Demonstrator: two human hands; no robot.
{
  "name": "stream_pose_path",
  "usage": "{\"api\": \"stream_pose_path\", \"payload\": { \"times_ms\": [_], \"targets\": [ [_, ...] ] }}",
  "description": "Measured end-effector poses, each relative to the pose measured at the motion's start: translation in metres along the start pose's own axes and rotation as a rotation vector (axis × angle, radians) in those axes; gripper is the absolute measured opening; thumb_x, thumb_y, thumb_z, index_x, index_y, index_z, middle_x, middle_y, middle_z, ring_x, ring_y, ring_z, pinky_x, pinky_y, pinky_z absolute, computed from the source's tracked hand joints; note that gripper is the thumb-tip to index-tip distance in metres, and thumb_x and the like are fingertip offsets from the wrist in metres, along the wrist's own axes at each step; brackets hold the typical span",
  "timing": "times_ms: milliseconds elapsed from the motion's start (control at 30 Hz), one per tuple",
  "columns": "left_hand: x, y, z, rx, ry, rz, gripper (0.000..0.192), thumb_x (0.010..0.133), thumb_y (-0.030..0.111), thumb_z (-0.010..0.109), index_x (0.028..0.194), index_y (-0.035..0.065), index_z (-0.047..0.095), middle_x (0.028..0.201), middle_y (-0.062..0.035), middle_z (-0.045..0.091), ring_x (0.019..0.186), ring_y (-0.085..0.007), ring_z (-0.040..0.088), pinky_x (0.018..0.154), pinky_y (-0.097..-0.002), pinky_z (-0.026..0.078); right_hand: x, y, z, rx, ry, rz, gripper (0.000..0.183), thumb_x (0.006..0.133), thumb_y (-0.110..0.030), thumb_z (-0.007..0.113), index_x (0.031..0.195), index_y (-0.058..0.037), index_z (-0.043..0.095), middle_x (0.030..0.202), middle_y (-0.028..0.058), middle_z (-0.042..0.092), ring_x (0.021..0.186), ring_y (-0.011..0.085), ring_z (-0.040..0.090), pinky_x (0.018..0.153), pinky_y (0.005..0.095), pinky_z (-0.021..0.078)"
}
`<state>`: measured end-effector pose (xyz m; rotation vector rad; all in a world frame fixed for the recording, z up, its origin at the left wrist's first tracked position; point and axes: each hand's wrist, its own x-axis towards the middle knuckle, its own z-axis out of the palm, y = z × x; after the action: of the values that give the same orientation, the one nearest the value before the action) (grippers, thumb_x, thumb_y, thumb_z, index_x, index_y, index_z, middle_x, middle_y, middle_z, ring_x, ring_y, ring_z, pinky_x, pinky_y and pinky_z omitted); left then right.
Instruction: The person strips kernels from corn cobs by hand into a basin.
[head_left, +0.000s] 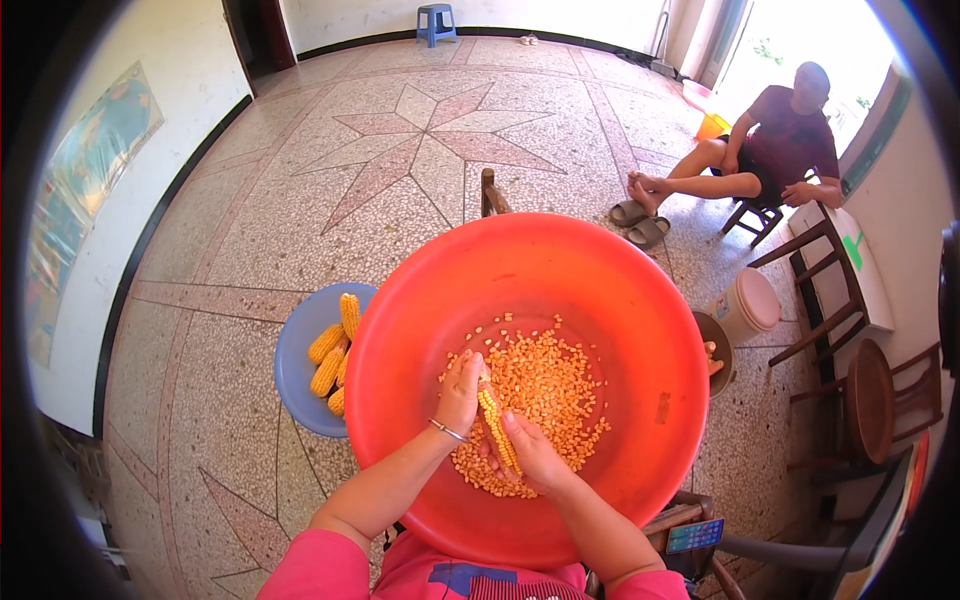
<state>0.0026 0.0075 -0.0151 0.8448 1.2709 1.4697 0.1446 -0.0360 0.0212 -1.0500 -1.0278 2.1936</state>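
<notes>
A partly shelled corn cob (496, 426) is held between my two hands over a large red plastic basin (525, 244). My left hand (459, 394) closes on the cob's upper end, and a metal bangle circles that wrist. Around the lower end is my right hand (534, 454), its thumb lying against the kernels. Some rows of yellow kernels remain on the cob, with bare stretches beside them. Loose corn kernels (551, 382) are heaped on the basin's bottom, under and around both hands. My fingers behind the cob are partly hidden.
Left of the basin, a blue basin (300, 409) holds several unshelled corn cobs (328, 371). At the right are a brown bucket (729, 367) with cobs, a lidded pail (750, 306) and wooden chairs. A smartphone (696, 535) lies near the basin's lower right. A person (791, 142) sits by the doorway.
</notes>
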Motion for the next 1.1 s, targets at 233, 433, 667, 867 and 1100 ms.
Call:
{"api": "stream_pose_path", "payload": {
  "times_ms": [233, 433, 667, 867, 1100],
  "targets": [
    [-0.003, 0.008, 0.001, -0.065, -0.086, -0.041, 0.033, 0.093, 0.036, 0.039, 0.076, 0.0082, 0.044, 0.064, -0.0029, 0.045, 0.051, -0.0094, 0.044, 0.042, -0.0229, 0.041, 0.003, 0.001, -0.004, 0.19, 0.047, 0.164, 0.048, 0.097, -0.04, 0.018, 0.106, -0.0028, 0.047, 0.08, 0.0138, 0.059, 0.059, 0.0208, 0.057, 0.051, 0.0297, 0.0483],
    [0.001, 0.004, -0.001, -0.13, -0.099, -0.045, 0.033, 0.093, 0.035, 0.04, 0.075, 0.0079, 0.045, 0.064, -0.0039, 0.046, 0.053, -0.0104, 0.043, 0.051, -0.0227, 0.041, 0.004, -0.007, 0.002, 0.366, 0.071, 0.248, 0.051, 0.096, -0.043, 0.019, 0.108, -0.0022, 0.047, 0.081, 0.0157, 0.059, 0.062, 0.0231, 0.058, 0.052, 0.0318, 0.0495],
    [0.003, -0.003, 0.0, -0.205, -0.055, -0.097, 0.032, 0.092, 0.037, 0.042, 0.077, 0.0081, 0.046, 0.065, -0.0033, 0.048, 0.057, -0.0107, 0.046, 0.054, -0.0238, 0.041, 0.004, -0.005, -0.007, 0.464, 0.092, 0.288, 0.054, 0.094, -0.05, 0.022, 0.112, -0.0047, 0.047, 0.083, 0.0156, 0.059, 0.062, 0.0226, 0.058, 0.052, 0.0311, 0.0496],
    [0.013, 0.005, -0.008, -0.249, 0.141, -0.114, 0.033, 0.089, 0.04, 0.045, 0.072, 0.011, 0.047, 0.064, -0.0021, 0.049, 0.058, -0.0115, 0.048, 0.055, -0.0252, 0.042, -0.004, -0.019, -0.006, 0.225, 0.009, 0.17, 0.048, 0.094, -0.048, 0.026, 0.108, -0.0061, 0.045, 0.081, 0.011, 0.06, 0.056, 0.0158, 0.055, 0.047, 0.0272, 0.0461],
    [0.01, 0.017, -0.007, -0.292, 0.106, -0.18, 0.034, 0.09, 0.039, 0.044, 0.071, 0.0114, 0.047, 0.064, -0.002, 0.048, 0.059, -0.0117, 0.049, 0.055, -0.026, 0.043, -0.005, -0.017, -0.005, -0.145, 0.027, 0.017, 0.041, 0.097, -0.038, 0.025, 0.099, -0.0048, 0.048, 0.074, 0.0102, 0.061, 0.046, 0.0121, 0.052, 0.036, 0.0218, 0.0381]
  ]
}}
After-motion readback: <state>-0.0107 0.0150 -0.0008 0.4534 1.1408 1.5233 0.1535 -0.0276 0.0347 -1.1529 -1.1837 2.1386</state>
